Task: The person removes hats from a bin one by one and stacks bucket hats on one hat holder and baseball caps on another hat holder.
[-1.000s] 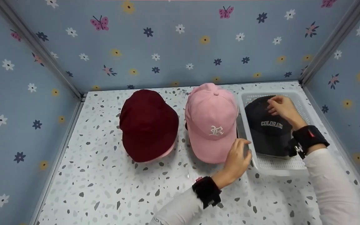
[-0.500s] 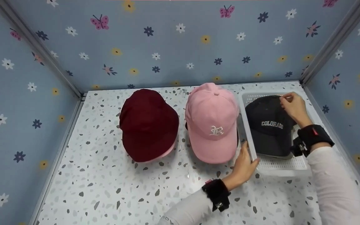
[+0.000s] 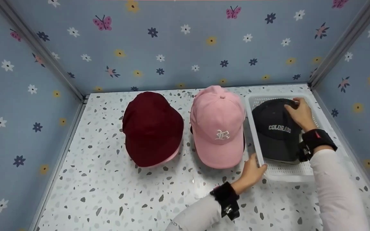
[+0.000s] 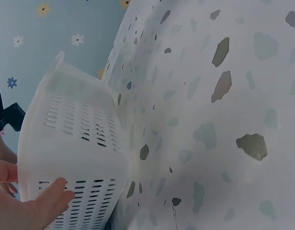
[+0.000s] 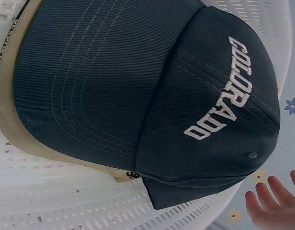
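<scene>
A dark cap [image 3: 273, 118] lettered COLORADO lies in a white slotted plastic basket [image 3: 287, 178], its brim toward the front. A beige brim [image 5: 47, 151] shows beneath it in the right wrist view. My left hand [image 3: 251, 172] holds the basket's left side near its front corner. In the left wrist view that hand [image 4: 28, 206] has its thumb over the rim and fingers against the outer wall. My right hand [image 3: 301, 115] is over the cap's back right part. The right wrist view shows the right hand [image 5: 277, 206] with loosely bent fingers, apart from the dark crown.
A pink cap [image 3: 218, 112] with a white letter stands just left of the basket, with another cap's dark edge under it. Farther left is a maroon cap [image 3: 153, 128] over a pink one [image 3: 173, 155]. Flower-patterned walls [image 3: 185, 48] enclose the speckled table [image 3: 108, 192].
My left hand has moved from beside the pink cap's brim to the basket's side and taken hold of it. My right hand shifted right over the dark cap, then slightly back.
</scene>
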`<state>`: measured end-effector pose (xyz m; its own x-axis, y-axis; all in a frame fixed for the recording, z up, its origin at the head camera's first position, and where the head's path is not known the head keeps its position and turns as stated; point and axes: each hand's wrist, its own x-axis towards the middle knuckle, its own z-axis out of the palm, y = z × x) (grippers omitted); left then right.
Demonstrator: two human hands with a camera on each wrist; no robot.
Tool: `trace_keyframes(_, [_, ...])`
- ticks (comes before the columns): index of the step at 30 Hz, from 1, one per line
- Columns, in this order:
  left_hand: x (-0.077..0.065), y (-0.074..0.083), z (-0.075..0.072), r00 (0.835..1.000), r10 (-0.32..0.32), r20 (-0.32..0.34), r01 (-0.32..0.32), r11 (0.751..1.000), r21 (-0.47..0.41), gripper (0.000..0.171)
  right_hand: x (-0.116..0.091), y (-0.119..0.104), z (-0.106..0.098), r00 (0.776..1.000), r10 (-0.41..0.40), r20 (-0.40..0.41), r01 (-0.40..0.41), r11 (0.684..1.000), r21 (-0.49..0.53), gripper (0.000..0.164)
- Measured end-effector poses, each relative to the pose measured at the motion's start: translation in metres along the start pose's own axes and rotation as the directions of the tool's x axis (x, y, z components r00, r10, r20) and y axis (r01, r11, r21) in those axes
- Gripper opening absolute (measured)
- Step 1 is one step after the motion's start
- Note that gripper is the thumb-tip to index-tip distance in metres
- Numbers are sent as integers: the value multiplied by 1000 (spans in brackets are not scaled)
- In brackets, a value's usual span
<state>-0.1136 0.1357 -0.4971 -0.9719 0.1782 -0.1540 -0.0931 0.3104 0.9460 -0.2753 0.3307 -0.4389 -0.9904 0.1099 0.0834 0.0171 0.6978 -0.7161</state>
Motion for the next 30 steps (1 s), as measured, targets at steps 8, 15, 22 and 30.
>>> trace_keyframes(8, [0, 1, 0, 1000, -17, -4, 16, 1000, -11, 38, -3, 9, 2, 989, 52, 138, -48, 998, -35, 71])
trace_keyframes(15, [0, 0, 1, 1000, -18, -7, 18, 1000, -23, 37, -5, 15, 2, 974, 103, 200, -108, 994, 16, 78])
trace_keyframes(22, [-1, -2, 2, 1000, 7, -23, -8, 1000, -28, 37, -6, 15, 7, 978, 80, 195, -74, 996, -38, 70])
trace_keyframes(30, [-1, -1, 2, 1000, -18, -11, 17, 998, -57, 38, -6, 17, 9, 996, 52, 72, -46, 996, -74, 51])
